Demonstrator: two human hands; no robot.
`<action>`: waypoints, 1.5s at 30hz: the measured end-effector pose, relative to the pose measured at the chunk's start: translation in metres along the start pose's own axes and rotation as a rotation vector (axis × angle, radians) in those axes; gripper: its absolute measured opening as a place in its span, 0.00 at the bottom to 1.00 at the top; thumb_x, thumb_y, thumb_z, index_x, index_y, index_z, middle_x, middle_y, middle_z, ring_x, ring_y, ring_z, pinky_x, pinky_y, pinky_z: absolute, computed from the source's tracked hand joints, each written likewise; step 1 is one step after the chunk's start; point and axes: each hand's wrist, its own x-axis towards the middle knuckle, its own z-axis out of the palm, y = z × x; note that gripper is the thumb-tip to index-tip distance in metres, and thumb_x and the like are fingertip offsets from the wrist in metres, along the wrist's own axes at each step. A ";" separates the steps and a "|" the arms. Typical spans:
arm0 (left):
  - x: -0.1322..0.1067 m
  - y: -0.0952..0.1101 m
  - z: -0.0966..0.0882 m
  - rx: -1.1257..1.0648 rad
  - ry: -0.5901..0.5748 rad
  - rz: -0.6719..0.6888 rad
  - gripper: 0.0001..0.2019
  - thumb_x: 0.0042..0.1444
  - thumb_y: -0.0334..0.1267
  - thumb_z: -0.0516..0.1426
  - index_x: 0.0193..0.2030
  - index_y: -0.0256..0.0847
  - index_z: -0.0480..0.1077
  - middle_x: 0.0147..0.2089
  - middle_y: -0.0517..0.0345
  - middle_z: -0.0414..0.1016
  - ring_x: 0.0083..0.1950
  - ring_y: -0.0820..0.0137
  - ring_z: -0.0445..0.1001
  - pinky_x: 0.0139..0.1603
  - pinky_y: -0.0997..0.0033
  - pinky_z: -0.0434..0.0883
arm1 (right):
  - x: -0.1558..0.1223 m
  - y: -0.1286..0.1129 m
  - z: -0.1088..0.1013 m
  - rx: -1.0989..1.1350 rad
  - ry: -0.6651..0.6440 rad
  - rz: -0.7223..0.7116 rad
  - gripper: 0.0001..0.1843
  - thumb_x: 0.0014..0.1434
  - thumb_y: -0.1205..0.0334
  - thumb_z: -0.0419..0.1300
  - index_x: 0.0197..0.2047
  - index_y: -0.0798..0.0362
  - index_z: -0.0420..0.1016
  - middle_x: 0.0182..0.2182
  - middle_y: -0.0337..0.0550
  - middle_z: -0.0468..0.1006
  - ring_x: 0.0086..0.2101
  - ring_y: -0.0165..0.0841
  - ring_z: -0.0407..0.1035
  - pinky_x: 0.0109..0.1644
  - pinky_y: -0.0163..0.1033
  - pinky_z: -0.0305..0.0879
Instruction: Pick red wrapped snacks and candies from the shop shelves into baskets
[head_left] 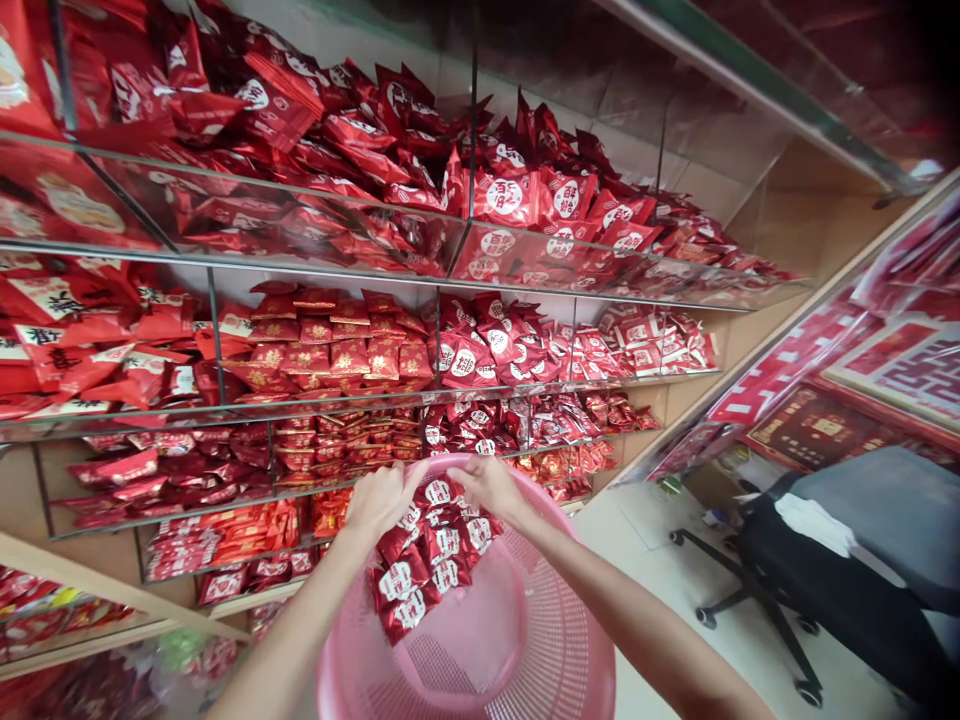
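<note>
A round pink plastic basket (559, 620) with perforated sides is tilted in front of the shelves. Inside it, against the far-left wall, lies a cluster of small dark-red candy packets (442, 545) with white labels. My left hand (381, 500) is closed around the basket's far rim, its thumb along the edge. To the right of it, my right hand (491, 487) is curled over the same rim, close above the packets. Its fingertips are partly hidden, and whether they also touch a packet cannot be made out.
Tiered shelves with clear dividers hold red wrapped packets (341, 350) in many compartments. A glass shelf edge (360, 205) runs across above the basket. At the right stand a black-and-grey wheeled office chair (847, 560) and red printed goods (900, 350). Pale floor (652, 570) shows between.
</note>
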 end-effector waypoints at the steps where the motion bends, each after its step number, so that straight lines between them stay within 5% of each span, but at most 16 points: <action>1: 0.000 0.000 0.000 0.000 -0.001 -0.003 0.37 0.54 0.59 0.28 0.39 0.36 0.69 0.33 0.44 0.75 0.37 0.56 0.74 0.36 0.61 0.65 | 0.004 -0.003 -0.005 -0.100 0.068 -0.055 0.20 0.49 0.45 0.55 0.21 0.54 0.67 0.13 0.35 0.68 0.16 0.28 0.62 0.21 0.33 0.54; 5: 0.000 0.000 0.000 0.008 0.004 -0.005 0.37 0.54 0.59 0.28 0.39 0.35 0.69 0.33 0.43 0.75 0.37 0.55 0.74 0.36 0.60 0.65 | 0.036 -0.014 -0.016 -0.317 0.218 -0.153 0.13 0.51 0.53 0.55 0.23 0.54 0.69 0.19 0.38 0.72 0.21 0.27 0.63 0.25 0.32 0.53; 8: 0.000 0.000 0.001 0.007 0.004 0.006 0.35 0.55 0.58 0.29 0.38 0.36 0.69 0.33 0.44 0.75 0.37 0.55 0.74 0.36 0.60 0.65 | 0.065 -0.017 -0.010 -0.279 0.175 -0.052 0.10 0.46 0.56 0.59 0.24 0.54 0.70 0.23 0.39 0.73 0.25 0.27 0.65 0.27 0.31 0.54; 12: 0.000 0.000 0.001 0.011 0.004 0.001 0.34 0.56 0.57 0.30 0.38 0.36 0.68 0.33 0.45 0.75 0.37 0.56 0.74 0.36 0.61 0.65 | 0.094 -0.014 0.011 -0.272 0.096 0.053 0.16 0.40 0.51 0.63 0.15 0.54 0.66 0.14 0.35 0.66 0.22 0.28 0.63 0.24 0.31 0.51; 18: -0.002 0.000 -0.001 0.014 -0.011 -0.001 0.33 0.56 0.57 0.31 0.38 0.37 0.68 0.34 0.45 0.75 0.38 0.57 0.74 0.37 0.62 0.65 | 0.108 -0.010 0.032 -0.244 0.058 0.148 0.19 0.34 0.54 0.66 0.12 0.52 0.58 0.10 0.32 0.58 0.17 0.25 0.56 0.22 0.33 0.46; 27: 0.000 0.000 0.001 0.011 -0.005 0.002 0.33 0.56 0.57 0.31 0.38 0.36 0.69 0.33 0.44 0.75 0.38 0.57 0.74 0.38 0.62 0.65 | 0.093 -0.010 0.001 -0.004 0.084 0.088 0.19 0.35 0.50 0.64 0.17 0.53 0.61 0.15 0.31 0.60 0.20 0.24 0.55 0.24 0.31 0.50; 34: 0.002 0.000 -0.004 0.018 -0.041 -0.017 0.34 0.56 0.57 0.31 0.40 0.35 0.69 0.35 0.43 0.75 0.39 0.58 0.74 0.39 0.61 0.65 | 0.049 -0.009 -0.030 0.327 0.176 0.005 0.21 0.41 0.46 0.61 0.28 0.56 0.68 0.25 0.38 0.70 0.28 0.27 0.62 0.31 0.33 0.57; 45: -0.004 0.023 -0.002 -0.004 -0.083 -0.019 0.34 0.55 0.58 0.32 0.37 0.35 0.70 0.36 0.42 0.75 0.39 0.57 0.74 0.38 0.63 0.65 | 0.004 0.014 -0.055 0.537 0.301 0.051 0.22 0.38 0.42 0.63 0.25 0.54 0.66 0.20 0.36 0.69 0.24 0.28 0.63 0.27 0.34 0.58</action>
